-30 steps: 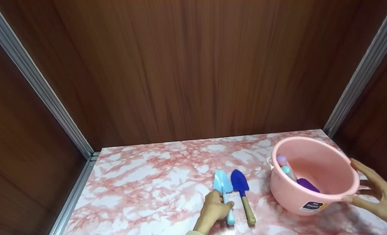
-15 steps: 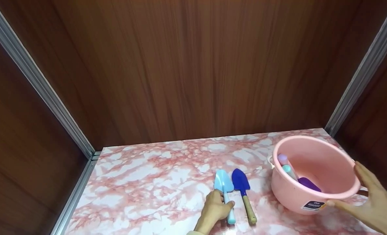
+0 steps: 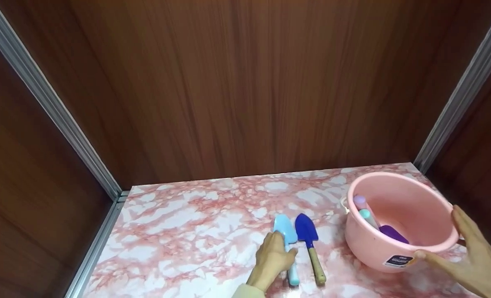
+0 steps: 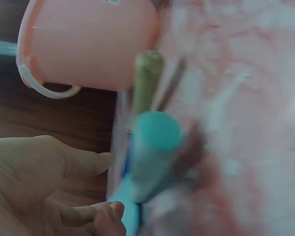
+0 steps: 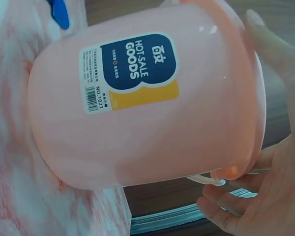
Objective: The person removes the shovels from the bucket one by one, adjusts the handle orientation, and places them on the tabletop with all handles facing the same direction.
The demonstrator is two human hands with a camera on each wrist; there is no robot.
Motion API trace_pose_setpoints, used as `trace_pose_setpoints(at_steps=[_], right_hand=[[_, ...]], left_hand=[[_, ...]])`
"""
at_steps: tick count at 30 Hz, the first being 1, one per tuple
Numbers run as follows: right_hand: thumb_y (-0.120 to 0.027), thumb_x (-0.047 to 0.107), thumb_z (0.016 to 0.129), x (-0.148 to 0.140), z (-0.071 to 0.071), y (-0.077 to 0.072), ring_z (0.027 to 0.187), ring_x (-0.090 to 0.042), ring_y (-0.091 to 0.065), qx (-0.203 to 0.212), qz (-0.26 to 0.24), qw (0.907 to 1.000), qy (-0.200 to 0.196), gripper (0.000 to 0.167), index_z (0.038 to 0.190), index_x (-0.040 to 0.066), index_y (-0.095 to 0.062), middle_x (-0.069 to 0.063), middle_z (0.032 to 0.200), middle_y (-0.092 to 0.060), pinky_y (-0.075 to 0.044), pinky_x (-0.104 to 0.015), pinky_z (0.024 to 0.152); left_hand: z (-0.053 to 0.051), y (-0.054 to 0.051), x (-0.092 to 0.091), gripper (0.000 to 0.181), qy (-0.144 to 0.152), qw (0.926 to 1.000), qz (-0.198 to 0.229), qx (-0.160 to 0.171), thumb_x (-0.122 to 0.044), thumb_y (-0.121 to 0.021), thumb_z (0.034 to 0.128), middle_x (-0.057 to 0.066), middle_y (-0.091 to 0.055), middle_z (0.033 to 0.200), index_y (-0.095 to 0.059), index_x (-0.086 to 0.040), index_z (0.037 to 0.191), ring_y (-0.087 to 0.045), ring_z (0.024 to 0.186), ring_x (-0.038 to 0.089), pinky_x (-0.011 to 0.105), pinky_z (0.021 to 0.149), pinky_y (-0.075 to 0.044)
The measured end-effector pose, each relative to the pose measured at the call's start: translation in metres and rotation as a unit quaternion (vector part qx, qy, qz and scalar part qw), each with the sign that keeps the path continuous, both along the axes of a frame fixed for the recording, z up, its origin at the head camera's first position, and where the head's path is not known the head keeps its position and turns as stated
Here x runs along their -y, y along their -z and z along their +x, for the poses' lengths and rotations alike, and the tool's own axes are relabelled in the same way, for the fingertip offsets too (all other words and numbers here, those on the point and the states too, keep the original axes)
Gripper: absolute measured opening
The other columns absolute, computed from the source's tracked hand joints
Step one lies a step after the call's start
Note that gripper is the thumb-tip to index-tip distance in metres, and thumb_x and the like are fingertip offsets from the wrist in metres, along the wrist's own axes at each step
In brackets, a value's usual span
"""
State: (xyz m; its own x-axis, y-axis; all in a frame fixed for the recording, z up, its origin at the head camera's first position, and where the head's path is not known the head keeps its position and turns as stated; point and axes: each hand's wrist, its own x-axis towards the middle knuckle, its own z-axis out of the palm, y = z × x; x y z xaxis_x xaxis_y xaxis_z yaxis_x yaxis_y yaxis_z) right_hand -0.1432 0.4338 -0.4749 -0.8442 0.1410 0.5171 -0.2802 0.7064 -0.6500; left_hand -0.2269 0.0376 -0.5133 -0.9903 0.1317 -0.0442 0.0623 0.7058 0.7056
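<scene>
My left hand [image 3: 273, 258] is over the light blue trowel [image 3: 285, 229], which lies on the marbled tabletop. In the left wrist view, thumb and fingers stand apart beside that trowel's teal-ended handle [image 4: 157, 142], and no firm hold shows. Right beside it lies a dark blue trowel [image 3: 306, 227] with a wooden handle. My right hand [image 3: 473, 252] rests spread against the right side of a pink bucket [image 3: 369, 250], its thumb touching near the rim. Inside the bucket are tools with a lilac handle [image 3: 359, 202] and a teal-tipped handle [image 3: 365, 214], and a purple blade [image 3: 393, 234].
The pink and white marbled tabletop [image 3: 187, 231] extends to the left of the trowels. Dark wood panels [image 3: 245, 91] with metal corner strips [image 3: 59, 103] enclose the back and sides. The bucket's pale wire handle [image 4: 54, 92] hangs at its side.
My right hand has shifted its thumb leftward along the bucket's rim and drawn closer to its side. My left hand has risen slightly and moved up along the light blue trowel. The trowels stay put.
</scene>
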Motion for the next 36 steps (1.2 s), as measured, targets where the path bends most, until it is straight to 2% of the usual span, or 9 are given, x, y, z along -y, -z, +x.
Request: trace_pose_setpoints(at_steps=[3, 5, 11, 17, 19, 24, 29, 31, 36], right_hand=[[-0.100, 0.005, 0.064, -0.002, 0.001, -0.002, 0.114, 0.029, -0.037, 0.009, 0.011, 0.9999, 0.008, 0.131, 0.170, 0.014, -0.025, 0.015, 0.174, -0.024, -0.027, 0.006, 0.096], [-0.101, 0.006, 0.064, -0.003, 0.001, -0.003, 0.112, 0.028, -0.039, 0.015, 0.008, 0.9998, 0.011, 0.130, 0.170, 0.014, -0.026, 0.026, 0.168, -0.026, -0.032, 0.006, 0.092], [-0.099, 0.002, 0.066, -0.003, 0.004, -0.003, 0.107, 0.026, -0.044, 0.034, -0.014, 0.9992, 0.014, 0.128, 0.170, 0.015, -0.026, 0.030, 0.160, -0.034, -0.039, 0.005, 0.084], [-0.097, -0.001, 0.069, -0.005, 0.004, -0.006, 0.108, 0.026, -0.044, 0.041, -0.023, 0.9989, 0.004, 0.125, 0.170, 0.009, -0.023, 0.026, 0.163, -0.031, -0.041, 0.004, 0.085], [-0.096, -0.001, 0.070, -0.005, 0.003, -0.007, 0.108, 0.026, -0.044, 0.041, -0.023, 0.9989, -0.001, 0.124, 0.170, 0.008, -0.023, 0.023, 0.165, -0.031, -0.041, 0.004, 0.086], [-0.098, 0.006, 0.071, -0.002, 0.003, -0.009, 0.112, 0.025, -0.043, 0.061, -0.009, 0.9981, 0.004, 0.127, 0.171, 0.013, -0.021, 0.014, 0.171, -0.028, -0.035, 0.005, 0.090], [-0.099, 0.012, 0.072, -0.001, 0.003, -0.013, 0.102, 0.025, -0.044, 0.085, 0.010, 0.9962, 0.014, 0.126, 0.171, 0.010, -0.021, -0.018, 0.170, -0.036, -0.037, 0.004, 0.082], [-0.100, 0.013, 0.071, -0.002, 0.003, -0.015, 0.102, 0.026, -0.044, 0.085, 0.016, 0.9961, 0.018, 0.127, 0.171, 0.009, -0.021, -0.028, 0.166, -0.037, -0.034, 0.003, 0.083], [-0.100, 0.015, 0.071, -0.003, 0.006, -0.013, 0.106, 0.029, -0.038, 0.086, 0.014, 0.9959, 0.023, 0.129, 0.171, 0.012, -0.020, -0.029, 0.169, -0.032, -0.031, 0.006, 0.085]], left_hand=[[-0.005, -0.024, -0.011, 0.040, 0.026, 0.9994, -0.018, -0.016, -0.032, -0.081, 0.0937, 0.005, -0.066, 0.110, -0.068, -0.007, 0.122, -0.067, 0.104, 0.026, 0.046, 0.092, -0.057], [-0.009, -0.042, -0.020, 0.043, 0.044, 0.9977, -0.031, -0.042, -0.033, -0.081, 0.0940, 0.005, -0.069, 0.115, -0.069, -0.009, 0.127, -0.068, 0.111, 0.024, 0.042, 0.096, -0.057], [-0.020, -0.091, -0.052, 0.036, 0.089, 0.9844, -0.072, -0.134, -0.035, -0.080, 0.0938, -0.002, -0.069, 0.114, -0.071, -0.015, 0.122, -0.068, 0.106, 0.015, 0.029, 0.090, -0.057], [-0.021, -0.123, -0.090, 0.038, 0.114, 0.9773, -0.068, -0.165, -0.033, -0.079, 0.0948, -0.005, -0.071, 0.121, -0.072, -0.017, 0.129, -0.067, 0.112, 0.011, 0.025, 0.094, -0.056], [-0.019, -0.129, -0.100, 0.037, 0.121, 0.9738, -0.075, -0.178, -0.033, -0.079, 0.0951, -0.006, -0.070, 0.119, -0.072, -0.019, 0.129, -0.066, 0.108, 0.009, 0.024, 0.091, -0.055], [-0.016, -0.134, -0.119, 0.027, 0.127, 0.9566, -0.132, -0.226, -0.036, -0.077, 0.0966, -0.008, -0.067, 0.111, -0.072, -0.021, 0.119, -0.064, 0.099, 0.010, 0.023, 0.084, -0.055], [-0.019, -0.133, -0.133, 0.032, 0.141, 0.9347, -0.187, -0.268, -0.040, -0.079, 0.0940, -0.009, -0.069, 0.115, -0.072, -0.025, 0.122, -0.064, 0.102, 0.012, 0.026, 0.088, -0.054], [-0.021, -0.132, -0.139, 0.034, 0.152, 0.9222, -0.214, -0.284, -0.043, -0.079, 0.0941, -0.010, -0.069, 0.118, -0.072, -0.026, 0.123, -0.064, 0.105, 0.013, 0.026, 0.091, -0.053], [-0.025, -0.126, -0.158, 0.036, 0.185, 0.8818, -0.302, -0.311, -0.049, -0.076, 0.0949, -0.012, -0.068, 0.122, -0.070, -0.030, 0.126, -0.059, 0.114, 0.012, 0.027, 0.099, -0.048]])
